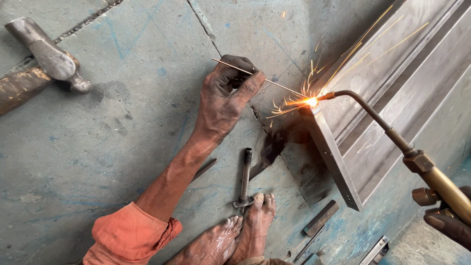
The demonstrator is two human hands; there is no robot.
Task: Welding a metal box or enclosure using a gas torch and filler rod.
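While the flame burned at the corner of the metal frame (329, 147), my left hand (223, 100) was closed in a pinch around a thin filler rod (255, 76), thumb and fingers pressed on it, with the rod's far tip reaching into the glow. My right hand (449, 223) showed only partly at the right edge, fingers wrapped around the brass handle of the gas torch (392, 135), whose curved nozzle met the rod's tip at the frame's upper corner. Sparks (314, 88) flew up and to the right from that spot. The frame lay across the right side of the scene, resting on the stained concrete floor (122, 137). A hammer (46, 54) lay at the far left, well apart from the hands. Near my bare feet (235, 238) at the near edge, a dark T-shaped metal tool (244, 179) lay just beside the toes. A short flat metal bar (321, 217) lay to their right.
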